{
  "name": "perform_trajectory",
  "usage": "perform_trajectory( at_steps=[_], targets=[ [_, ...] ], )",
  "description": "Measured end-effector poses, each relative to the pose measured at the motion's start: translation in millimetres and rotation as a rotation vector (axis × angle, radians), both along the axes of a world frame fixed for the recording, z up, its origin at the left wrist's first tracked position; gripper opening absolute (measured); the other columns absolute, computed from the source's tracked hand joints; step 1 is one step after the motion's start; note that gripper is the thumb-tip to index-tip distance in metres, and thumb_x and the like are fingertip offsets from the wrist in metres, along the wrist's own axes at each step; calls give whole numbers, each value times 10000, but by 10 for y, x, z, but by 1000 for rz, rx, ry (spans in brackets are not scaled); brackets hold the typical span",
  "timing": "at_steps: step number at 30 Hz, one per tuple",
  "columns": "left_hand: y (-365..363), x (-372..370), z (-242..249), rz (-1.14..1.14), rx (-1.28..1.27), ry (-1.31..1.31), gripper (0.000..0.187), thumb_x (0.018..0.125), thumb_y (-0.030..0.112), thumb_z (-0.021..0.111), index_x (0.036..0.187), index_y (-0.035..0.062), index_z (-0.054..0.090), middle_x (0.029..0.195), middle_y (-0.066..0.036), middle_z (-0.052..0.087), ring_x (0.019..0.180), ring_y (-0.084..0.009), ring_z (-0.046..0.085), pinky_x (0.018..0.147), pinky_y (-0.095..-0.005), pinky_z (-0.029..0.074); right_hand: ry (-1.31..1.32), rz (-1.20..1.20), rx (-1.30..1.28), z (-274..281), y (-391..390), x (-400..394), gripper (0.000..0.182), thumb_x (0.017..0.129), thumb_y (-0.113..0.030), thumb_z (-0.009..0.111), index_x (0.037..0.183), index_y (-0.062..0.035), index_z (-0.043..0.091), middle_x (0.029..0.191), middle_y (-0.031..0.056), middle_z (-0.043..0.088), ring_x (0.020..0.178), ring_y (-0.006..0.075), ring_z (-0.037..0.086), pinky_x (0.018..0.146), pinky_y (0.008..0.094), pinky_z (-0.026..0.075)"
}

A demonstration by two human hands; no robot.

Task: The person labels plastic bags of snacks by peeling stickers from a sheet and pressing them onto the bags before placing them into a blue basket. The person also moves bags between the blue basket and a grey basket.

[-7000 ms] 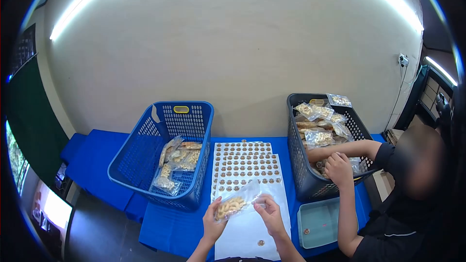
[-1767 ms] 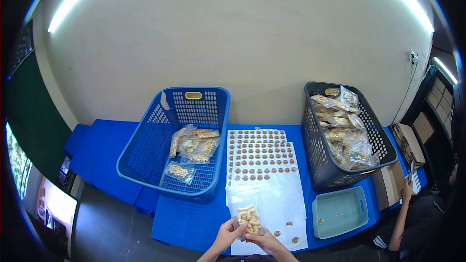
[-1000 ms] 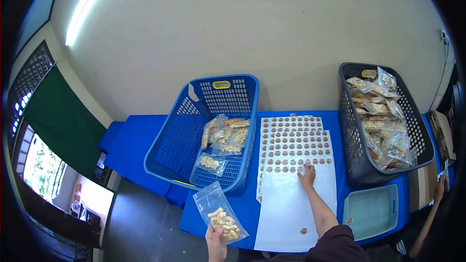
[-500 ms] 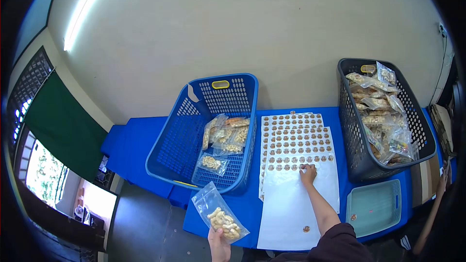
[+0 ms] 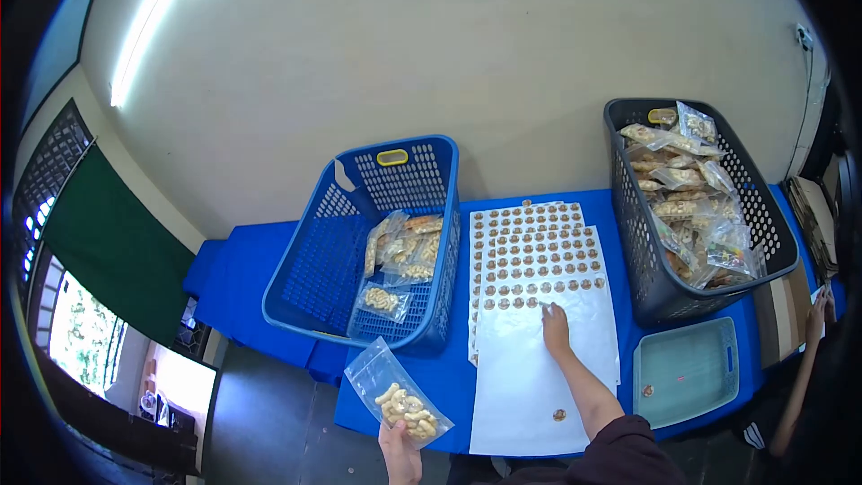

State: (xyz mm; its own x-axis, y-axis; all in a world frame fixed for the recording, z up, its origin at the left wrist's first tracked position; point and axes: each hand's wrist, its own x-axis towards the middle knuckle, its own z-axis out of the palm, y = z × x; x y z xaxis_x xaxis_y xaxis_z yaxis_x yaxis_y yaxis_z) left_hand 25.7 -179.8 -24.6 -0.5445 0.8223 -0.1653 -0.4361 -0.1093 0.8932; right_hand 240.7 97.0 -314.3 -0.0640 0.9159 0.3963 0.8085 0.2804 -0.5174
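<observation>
My left hand (image 5: 400, 454) grips the lower edge of a clear zip bag (image 5: 409, 404) holding pale, curved, nut-like snack pieces. The bag is tilted, at the table's front edge below the blue basket. My right hand (image 5: 557, 332) is over a white sheet of round stickers (image 5: 539, 262), its fingers pinched at the end of the lowest row. A small pale piece shows at the fingertips, apparently a sticker, partly hidden. One lone round sticker (image 5: 559, 415) is on the bare lower part of the sheet. More sticker sheets (image 5: 475, 305) lie beneath.
A blue basket (image 5: 301, 283) with several snack bags stands left of the sheets. To the right stand a black basket (image 5: 642, 292) full of bags and a shallow pale-green tray (image 5: 682, 409). Another person's hand (image 5: 815, 316) is at the far right, near cardboard.
The view has shifted slightly, moving the scene leftward. My right hand stays at the end of the lowest sticker row, its fingers now more pinched. My left hand still holds the bag.
</observation>
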Motion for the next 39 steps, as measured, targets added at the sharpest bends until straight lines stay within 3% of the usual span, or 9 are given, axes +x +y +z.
perform_trajectory(
  at_steps=[5,8,9,11,13,16,22,30,39],
  targets=[
    [62,141,96,-27,32,30,474,812,158,462,1236,-5,327,1143,-105,469,1039,-209,491,869,-338,418,-55,103,-5,43,17,101,317,632,-17,573,948,10,558,1074,227,508,1005,352,484,868,386,407],
    [67,209,96,-40,68,4,465,816,129,452,1239,-9,320,1150,-110,465,1043,-214,490,881,-340,413,195,230,-336,148,115,294,264,601,-17,592,856,3,530,995,196,530,935,341,505,798,387,425],
    [89,217,96,-40,88,-2,459,818,115,448,1240,-11,317,1152,-112,464,1045,-216,491,886,-340,411,252,149,-210,185,90,300,217,615,-25,614,800,-14,500,868,131,550,806,274,539,698,360,443],
    [85,214,17,-57,117,35,450,818,69,445,1240,-16,313,1155,-119,460,1048,-214,490,898,-339,405,529,79,-279,272,67,362,199,642,-38,618,806,-22,508,823,95,552,740,219,540,666,326,449],
    [98,228,-24,-73,133,82,446,815,26,443,1238,-22,311,1153,-126,461,1045,-212,493,903,-337,404,745,33,-397,706,-136,419,137,721,-50,603,833,-42,525,761,30,544,658,118,516,609,263,443],
    [141,295,-38,-126,138,126,444,803,-14,451,1227,-35,319,1138,-132,473,1031,-206,503,892,-329,412,1281,157,-686,1426,-500,517,106,781,-67,586,876,-46,546,791,31,555,642,89,500,593,240,439],
    [432,432,10,-350,174,81,465,787,-49,463,1230,-49,322,1140,-136,480,1024,-191,505,880,-304,411,1494,344,-632,2657,-1172,572,85,807,-31,549,892,-26,555,810,31,565,645,90,496,624,214,425],
    [815,739,-21,-519,82,92,360,848,84,514,1159,-66,412,1029,-107,551,903,-122,542,769,-233,440,1116,474,-443,3434,-1704,416,266,774,-30,604,1031,-7,539,820,25,601,746,67,531,669,202,395],
    [883,861,142,-561,223,199,274,914,193,425,1056,-33,488,942,-75,578,837,-76,537,708,-207,436,739,294,-211,3494,-1731,128,341,716,-28,660,1007,8,484,714,45,618,614,42,483,577,177,365]
  ],
)
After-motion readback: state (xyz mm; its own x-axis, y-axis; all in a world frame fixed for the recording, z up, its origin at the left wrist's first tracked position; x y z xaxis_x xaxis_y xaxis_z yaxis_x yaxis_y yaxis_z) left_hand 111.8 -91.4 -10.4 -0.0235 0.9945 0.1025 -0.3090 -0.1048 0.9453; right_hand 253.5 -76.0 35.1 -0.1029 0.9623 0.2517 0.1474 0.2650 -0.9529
